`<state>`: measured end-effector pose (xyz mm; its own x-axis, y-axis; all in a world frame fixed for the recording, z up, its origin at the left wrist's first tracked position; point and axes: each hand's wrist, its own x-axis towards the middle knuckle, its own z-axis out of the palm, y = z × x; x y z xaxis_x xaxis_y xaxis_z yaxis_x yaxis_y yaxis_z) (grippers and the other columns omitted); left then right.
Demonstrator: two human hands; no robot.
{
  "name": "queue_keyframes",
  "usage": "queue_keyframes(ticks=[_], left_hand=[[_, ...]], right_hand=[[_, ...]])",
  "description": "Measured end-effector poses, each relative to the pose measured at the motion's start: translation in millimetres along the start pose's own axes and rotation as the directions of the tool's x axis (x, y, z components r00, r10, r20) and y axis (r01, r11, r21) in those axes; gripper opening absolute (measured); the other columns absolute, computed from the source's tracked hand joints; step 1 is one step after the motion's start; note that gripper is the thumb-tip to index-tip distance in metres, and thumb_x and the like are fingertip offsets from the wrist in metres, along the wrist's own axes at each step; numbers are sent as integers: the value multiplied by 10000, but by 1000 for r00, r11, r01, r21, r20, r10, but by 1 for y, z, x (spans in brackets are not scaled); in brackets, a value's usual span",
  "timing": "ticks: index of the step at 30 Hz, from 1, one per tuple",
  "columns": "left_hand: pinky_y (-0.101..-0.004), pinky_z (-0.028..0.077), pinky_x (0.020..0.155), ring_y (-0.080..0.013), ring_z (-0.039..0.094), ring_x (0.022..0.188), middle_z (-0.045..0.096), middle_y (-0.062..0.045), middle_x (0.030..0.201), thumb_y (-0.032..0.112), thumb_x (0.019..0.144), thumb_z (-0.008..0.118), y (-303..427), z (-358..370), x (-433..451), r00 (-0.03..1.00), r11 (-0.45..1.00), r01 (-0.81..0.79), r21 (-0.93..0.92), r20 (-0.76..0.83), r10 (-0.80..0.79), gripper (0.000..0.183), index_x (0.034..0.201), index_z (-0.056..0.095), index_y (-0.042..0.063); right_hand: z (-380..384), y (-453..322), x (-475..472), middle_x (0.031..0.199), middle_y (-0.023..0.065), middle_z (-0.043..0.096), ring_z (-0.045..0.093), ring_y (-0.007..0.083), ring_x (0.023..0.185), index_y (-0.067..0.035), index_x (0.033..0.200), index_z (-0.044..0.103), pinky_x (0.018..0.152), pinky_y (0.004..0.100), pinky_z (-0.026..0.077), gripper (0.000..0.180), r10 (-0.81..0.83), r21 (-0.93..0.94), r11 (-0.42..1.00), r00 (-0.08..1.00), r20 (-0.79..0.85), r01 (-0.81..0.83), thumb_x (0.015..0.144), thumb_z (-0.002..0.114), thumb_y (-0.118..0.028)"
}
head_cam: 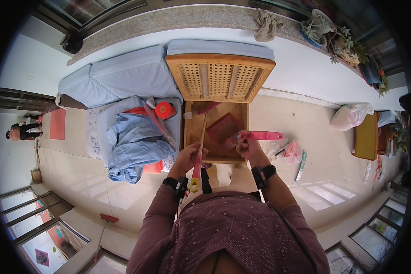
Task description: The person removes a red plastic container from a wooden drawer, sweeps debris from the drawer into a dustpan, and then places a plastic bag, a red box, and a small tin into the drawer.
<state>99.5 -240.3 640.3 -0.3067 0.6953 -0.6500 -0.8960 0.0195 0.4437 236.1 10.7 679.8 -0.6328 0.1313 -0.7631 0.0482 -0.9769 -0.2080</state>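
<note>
My left hand (188,158) grips a long thin stick (203,132) near its pink grip with a yellow looped end. The stick reaches up across an open wooden box (196,120), where a pink piece (209,108) lies by its far tip; I cannot tell whether they are joined. My right hand (248,145) is closed around a flat pink handle (265,136) that has a hole at its outer end. A translucent red plastic piece (224,128), perhaps a dustpan, is inside the box, left of my right hand.
Behind the box stands a raised wooden panel with cane webbing (221,78). Blue cloth (137,144) and a red round-topped container (164,110) lie on the cushioned seat at left. Plastic bags (292,152) and a green narrow box (301,166) are on the floor at right. Another person (24,131) stands far left.
</note>
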Motion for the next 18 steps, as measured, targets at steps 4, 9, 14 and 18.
queue_keyframes(ticks=[4,9,14,18], left_hand=[[-341,522,721,-212,624,834,613,-171,978,163,947,480,-9,-4,10,992,970,119,212,-64,-107,533,1398,239,12],[-335,521,669,-198,620,796,609,-169,988,215,948,492,2,30,5,990,946,140,294,-34,-136,656,1473,138,44],[-340,508,750,-223,631,909,616,-172,1069,272,952,494,16,83,-24,999,994,-43,96,-16,45,592,1462,257,86],[-314,487,793,-228,612,990,588,-168,1162,351,958,493,-1,114,-40,983,999,15,49,-185,-5,572,1441,307,106]], right_hand=[[-3,-5,13,619,-60,440,326,33,414,-77,973,602,472,176,349,159,-2,44,999,999,-36,4,888,576,-209],[9,-23,25,627,-62,449,324,21,425,-98,1003,613,465,184,345,169,25,14,1000,1000,1,-25,928,518,-216],[17,-36,27,708,-75,482,369,10,448,-125,1002,611,426,149,351,115,27,22,999,999,-23,-27,942,513,-136],[7,-35,24,708,-63,523,371,7,454,-108,1022,619,486,177,389,134,141,-41,990,988,59,-138,948,526,-171]])
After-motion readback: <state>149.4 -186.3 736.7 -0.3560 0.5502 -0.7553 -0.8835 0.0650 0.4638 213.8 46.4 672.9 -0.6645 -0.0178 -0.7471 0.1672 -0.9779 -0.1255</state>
